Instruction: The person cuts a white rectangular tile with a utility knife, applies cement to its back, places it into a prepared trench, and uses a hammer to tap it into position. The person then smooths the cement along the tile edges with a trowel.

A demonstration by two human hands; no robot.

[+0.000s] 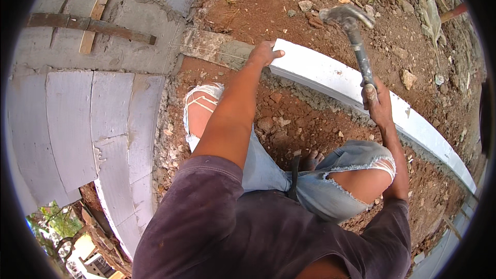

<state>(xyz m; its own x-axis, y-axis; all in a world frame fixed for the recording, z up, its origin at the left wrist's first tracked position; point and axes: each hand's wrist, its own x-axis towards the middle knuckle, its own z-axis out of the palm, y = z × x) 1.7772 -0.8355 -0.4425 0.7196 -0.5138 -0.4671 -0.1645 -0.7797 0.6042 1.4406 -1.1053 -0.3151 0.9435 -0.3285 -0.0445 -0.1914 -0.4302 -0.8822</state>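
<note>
A long white block (320, 75) lies on a strip of grey mortar (310, 93) in the red soil. My left hand (264, 54) grips its left end, thumb over the top edge. My right hand (380, 103) is closed round the handle of a worn claw hammer (356, 41), whose metal head is raised above the block's far side, apart from it. A thin string (206, 51) runs over the rough concrete edge beside the block's left end. My knees in torn jeans are bent below the block.
Grey pavers (70, 124) and a bare concrete area (134, 41) lie to my left, with crossed wooden battens (97, 15) on the concrete. Stony soil (268, 0) spreads beyond the block, with a plastic bag (433, 20) and a tool handle (453, 13) at right. A dark tool (294, 170) is between my legs.
</note>
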